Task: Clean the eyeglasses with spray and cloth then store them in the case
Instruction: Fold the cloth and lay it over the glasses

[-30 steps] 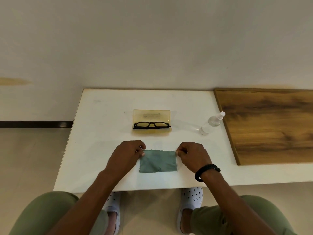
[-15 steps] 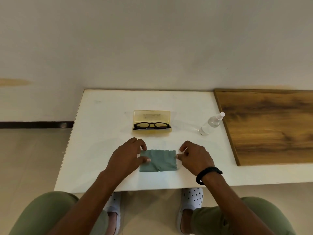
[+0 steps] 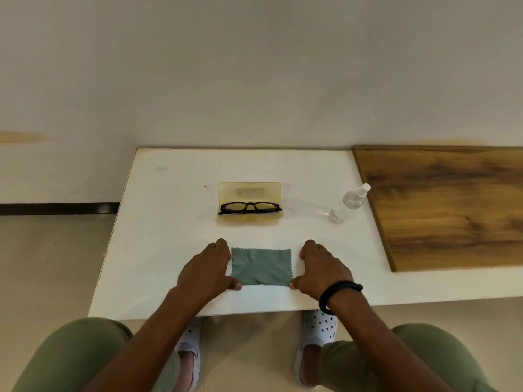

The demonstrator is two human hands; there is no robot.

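The white table (image 3: 158, 222) runs from the left edge toward the right, with a pale floor (image 3: 51, 264) beside and below it; near the front edge the left hand (image 3: 208, 268) lies palm down at the left side of the cloth (image 3: 261, 267), fingers curled together along that edge and the thumb tip pressed at the near left corner; whether it pinches the fabric or only rests against it, I cannot tell. The grey-green cloth lies flat and spread on the table between the two hands, its edges zigzag cut. Farther back, roughly above the cloth, the yellow case (image 3: 250, 192) stands open, and the black-framed eyeglasses (image 3: 250, 207) sit folded in its lower half, lenses facing the person. The right hand (image 3: 322, 270) lies at the cloth's right side, fingers curled and close together with a small gap to that edge, thumb tip touching the near right corner; again a grip cannot be told from a touch; a black band (image 3: 338, 292) circles that wrist. Right of the case and well apart from it, the clear spray bottle (image 3: 349, 205) stands with its white nozzle on top, just beside the wooden board (image 3: 452, 207) that covers the table's right part.
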